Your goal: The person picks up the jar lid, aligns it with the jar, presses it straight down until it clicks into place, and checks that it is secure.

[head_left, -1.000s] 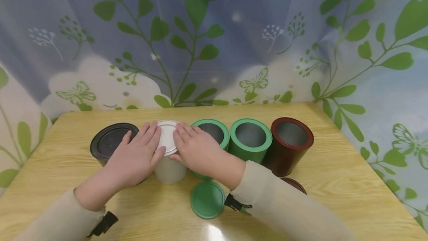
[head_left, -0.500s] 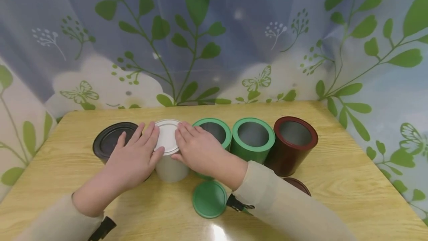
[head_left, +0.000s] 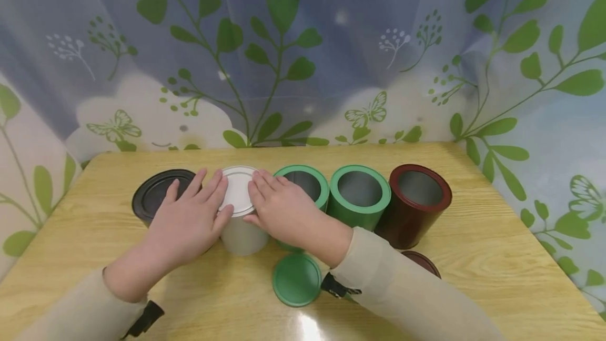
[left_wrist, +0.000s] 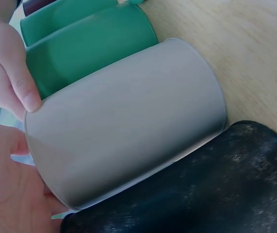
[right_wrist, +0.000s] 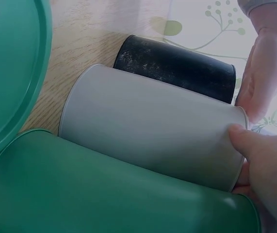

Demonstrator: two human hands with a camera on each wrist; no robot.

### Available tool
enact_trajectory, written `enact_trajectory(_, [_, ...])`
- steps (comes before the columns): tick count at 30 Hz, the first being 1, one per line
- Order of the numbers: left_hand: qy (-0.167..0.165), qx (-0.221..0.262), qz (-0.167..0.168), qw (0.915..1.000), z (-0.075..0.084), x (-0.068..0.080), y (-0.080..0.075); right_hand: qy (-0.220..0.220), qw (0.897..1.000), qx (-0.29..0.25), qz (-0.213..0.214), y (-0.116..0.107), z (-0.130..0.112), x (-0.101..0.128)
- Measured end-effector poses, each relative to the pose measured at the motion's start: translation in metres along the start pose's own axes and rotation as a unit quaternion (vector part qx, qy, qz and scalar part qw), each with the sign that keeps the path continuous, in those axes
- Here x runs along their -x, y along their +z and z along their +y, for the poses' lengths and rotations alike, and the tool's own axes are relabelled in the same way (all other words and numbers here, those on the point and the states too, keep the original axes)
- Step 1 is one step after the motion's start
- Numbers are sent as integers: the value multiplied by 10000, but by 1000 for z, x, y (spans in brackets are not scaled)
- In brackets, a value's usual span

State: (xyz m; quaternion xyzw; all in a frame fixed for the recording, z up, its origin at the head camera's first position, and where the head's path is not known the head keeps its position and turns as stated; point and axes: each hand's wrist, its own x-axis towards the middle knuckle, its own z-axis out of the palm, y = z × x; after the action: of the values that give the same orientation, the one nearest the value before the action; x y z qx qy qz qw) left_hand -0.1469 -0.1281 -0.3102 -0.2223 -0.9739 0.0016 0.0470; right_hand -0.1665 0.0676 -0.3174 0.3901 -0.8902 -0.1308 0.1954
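Hands: left hand (head_left: 191, 220) and right hand (head_left: 279, 210), fingers flat, are still pressing the round white lid (head_left: 236, 189).
Can: white cylindrical tin (head_left: 242, 236), standing between black tin (head_left: 156, 200) and green tin (head_left: 303, 186).
Change: nothing is shifting; the lid is likely seating.

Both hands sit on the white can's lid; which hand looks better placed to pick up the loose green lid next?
Probably the right hand: the green lid lies on the table just beside its wrist, while the left hand is across the white can.
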Motion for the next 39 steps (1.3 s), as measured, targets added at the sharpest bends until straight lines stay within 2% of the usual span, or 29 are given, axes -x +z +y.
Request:
enact_trajectory(7, [-43,-12,-39,10000,3,-1,-1,-67,9999,58,125,0,2,0])
enact_trajectory(11, [-57,-10,-33,10000,3,0,0,-133,9998,-131,52,-1,2,1])
enact_trajectory(20, [-180,350,-130,9991,2,1,1,-123,9950,-808,-574,-6,3,5])
enact_trajectory(26, [-173,487,-214,9984,3,0,-2,-165,9908,-831,-1059,-10,1,15])
enact_trajectory(31, [-27,400,-76,9992,6,5,-2,-341,9925,-729,-921,-14,1,23])
enact_trajectory(39, [499,123,571,9970,22,25,3,-632,9932,-738,-642,-21,-1,45])
